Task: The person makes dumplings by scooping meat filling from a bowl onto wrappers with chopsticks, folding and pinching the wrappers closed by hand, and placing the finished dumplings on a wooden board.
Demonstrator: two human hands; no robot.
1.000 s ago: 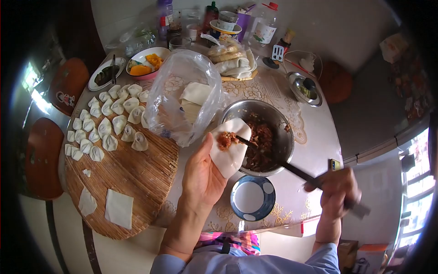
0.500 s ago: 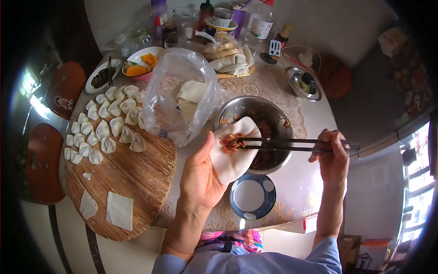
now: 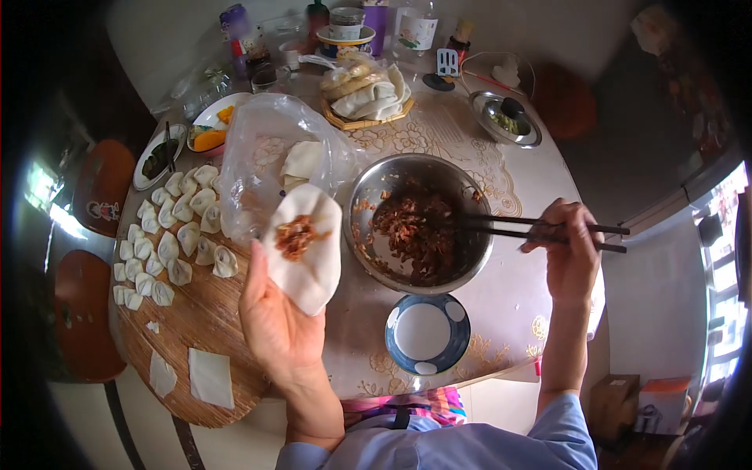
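A flat white wrapper [image 3: 312,270] with a lump of meat filling [image 3: 295,237] on it rests on my left hand [image 3: 283,325], which holds it between thumb and fingers. My right hand [image 3: 569,243] grips dark chopsticks [image 3: 517,227], whose tips reach into the minced filling in the steel bowl [image 3: 365,266]. Just below that bowl is a blue-rimmed dish [image 3: 398,348] with a white centre. Several folded dumplings [image 3: 178,272] sit on the round wooden board [image 3: 227,313] at the left, with loose wrapper pieces [image 3: 210,376] near its front edge.
An open plastic bag [image 3: 258,145] with wrappers inside lies behind my left hand. Behind it stand a bowl of orange food [image 3: 210,149], a dark-food plate [image 3: 146,174] and a basket of wrapped items [image 3: 368,121]. A lidded steel dish [image 3: 529,139] is at the back right.
My left hand has moved left with the wrapper, away from over the steel bowl. The chopsticks have left the filling on the wrapper and now dip into the bowl. The view has shifted slightly.
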